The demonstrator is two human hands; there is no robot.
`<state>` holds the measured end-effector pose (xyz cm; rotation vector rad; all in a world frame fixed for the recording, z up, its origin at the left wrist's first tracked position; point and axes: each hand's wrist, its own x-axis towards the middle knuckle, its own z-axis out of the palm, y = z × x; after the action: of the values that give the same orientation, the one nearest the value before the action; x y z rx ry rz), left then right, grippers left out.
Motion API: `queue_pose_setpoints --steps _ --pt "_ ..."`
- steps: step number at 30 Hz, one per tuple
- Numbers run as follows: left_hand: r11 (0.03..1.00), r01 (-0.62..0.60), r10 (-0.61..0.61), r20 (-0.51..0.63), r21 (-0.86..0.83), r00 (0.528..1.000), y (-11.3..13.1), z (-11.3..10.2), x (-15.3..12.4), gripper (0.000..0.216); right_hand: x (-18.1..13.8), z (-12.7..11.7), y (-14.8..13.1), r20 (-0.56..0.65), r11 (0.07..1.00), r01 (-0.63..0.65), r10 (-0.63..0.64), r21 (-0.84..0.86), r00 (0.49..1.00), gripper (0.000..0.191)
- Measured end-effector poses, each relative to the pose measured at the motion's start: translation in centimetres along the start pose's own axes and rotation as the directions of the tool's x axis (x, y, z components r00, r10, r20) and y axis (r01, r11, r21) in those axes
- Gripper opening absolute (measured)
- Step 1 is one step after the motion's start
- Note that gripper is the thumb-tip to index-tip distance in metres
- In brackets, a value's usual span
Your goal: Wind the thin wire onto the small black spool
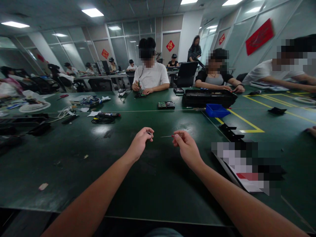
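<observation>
My right hand [185, 144] is closed around a small screwdriver [167, 136]. Its thin metal shaft points left, and a bit of red shows where it enters my fingers. Level with it on the left, my left hand [142, 140] is curled, thumb and fingers brought together around something small and dark that I cannot make out. A short gap separates the screwdriver's tip from the left fingers. Both hands are raised over the green tabletop [158, 184].
Across the table, a person [151, 77] works on a small part. A circuit board unit [166, 104], a black tray [209, 98] and a blue bin [217, 110] stand ahead. Coiled black cable [105, 118] lies left; papers [249, 181] lie right.
</observation>
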<state>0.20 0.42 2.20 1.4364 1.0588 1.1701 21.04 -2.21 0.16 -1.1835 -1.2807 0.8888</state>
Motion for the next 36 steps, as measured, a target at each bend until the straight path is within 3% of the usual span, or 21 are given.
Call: queue_pose_setpoints --steps 4,8,13,17,28,34,36 --pt "0.918 -0.061 0.049 0.04 0.393 0.998 -1.5 -0.1 -0.3 0.04 0.0 0.0 -0.3 0.022 0.997 -0.013 0.014 -0.07 1.0 0.031" --pt "0.851 -0.125 0.078 0.112 0.51 0.991 -1.8 -0.3 -0.5 0.028 -0.2 -0.2 -0.9 0.05 0.988 0.016 -0.008 -0.155 0.999 0.037" --pt "0.818 -0.221 0.125 0.21 0.531 0.97 -2.2 0.0 -0.7 0.03 -0.4 -0.5 -1.1 -0.028 0.991 0.129 -0.128 0.039 0.991 0.028" --pt "0.838 -0.225 0.13 0.218 0.498 0.967 -2.4 0.3 -0.8 0.037 -0.3 -0.4 -0.7 -0.051 0.984 0.145 -0.14 0.108 0.989 0.026" --pt "0.828 -0.286 0.186 0.244 0.483 0.952 -2.6 -0.1 -0.5 0.034 -0.3 -0.4 -0.9 -0.013 0.994 0.108 -0.108 0.006 0.994 0.03" --pt "0.813 -0.304 0.205 0.245 0.497 0.948 -3.0 -0.3 -0.3 0.035 -0.6 -0.6 -1.5 -0.05 0.946 0.086 -0.107 -0.312 0.993 0.041" --pt "0.803 -0.313 0.215 0.243 0.507 0.946 -3.0 -0.4 -0.3 0.035 -0.7 -0.7 -1.6 -0.033 0.935 0.102 -0.12 -0.34 0.992 0.039"
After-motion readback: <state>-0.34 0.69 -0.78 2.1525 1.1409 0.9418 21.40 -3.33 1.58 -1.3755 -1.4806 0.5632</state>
